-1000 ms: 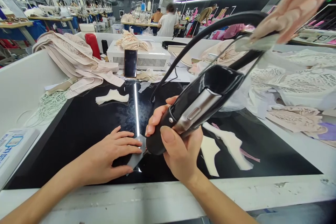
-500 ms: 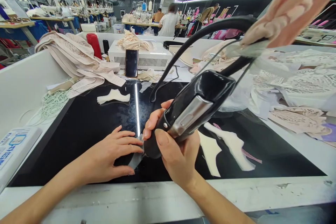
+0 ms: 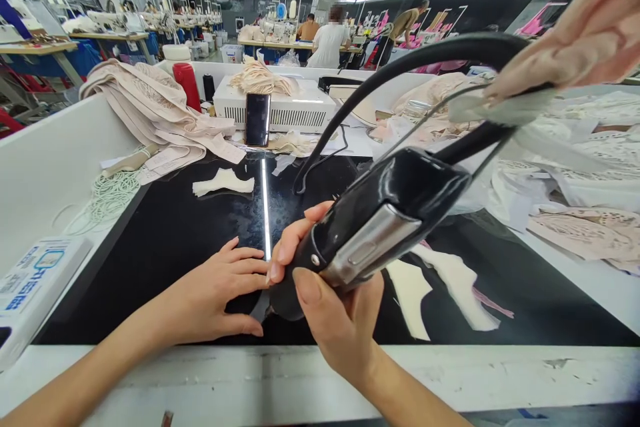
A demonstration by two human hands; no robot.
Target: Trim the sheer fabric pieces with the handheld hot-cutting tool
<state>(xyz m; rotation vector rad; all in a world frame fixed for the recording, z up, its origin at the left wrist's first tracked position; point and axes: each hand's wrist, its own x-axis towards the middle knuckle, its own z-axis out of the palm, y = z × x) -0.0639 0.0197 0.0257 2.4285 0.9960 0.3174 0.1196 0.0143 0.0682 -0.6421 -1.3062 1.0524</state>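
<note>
Nudged toward six o'clock, the black corded tool point(image 3: 400, 180) is gripped in the right hand point(image 3: 345, 327). At its nine o'clock, a thin see-through sheet point(image 3: 261, 309) is touched by the open left hand point(image 3: 207, 293); fingers could be nipped if the tool is tugged by its cord point(image 3: 425, 51).

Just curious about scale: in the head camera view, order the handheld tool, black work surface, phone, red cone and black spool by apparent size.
Black work surface
Handheld tool, near the camera
Phone and red cone: too alike to rank
Black spool
</note>
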